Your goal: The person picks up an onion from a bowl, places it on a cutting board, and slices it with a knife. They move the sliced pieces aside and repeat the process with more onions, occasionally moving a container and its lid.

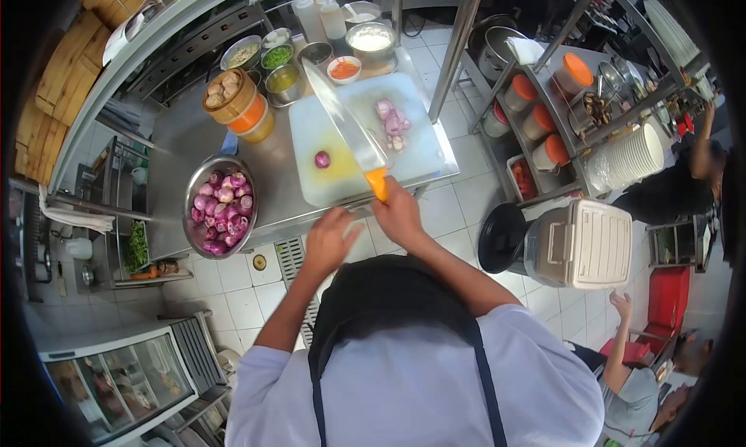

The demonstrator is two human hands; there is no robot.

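Note:
My right hand is wrapped round the orange handle of a large knife, its blade slanting up and left above the cutting board. Near the board's front edge, my left hand has its fingers apart and holds nothing. One whole purple onion lies on a yellow-stained patch at the board's left. Peeled onion pieces sit to the right of the blade, with small pale bits below them. Left of the board stands a metal bowl full of purple onions.
Behind the board are bowls of chopped greens, orange shreds and white food, plus squeeze bottles. A bamboo steamer stands at left. To the right are a shelf rack, a beige lidded bin and other people.

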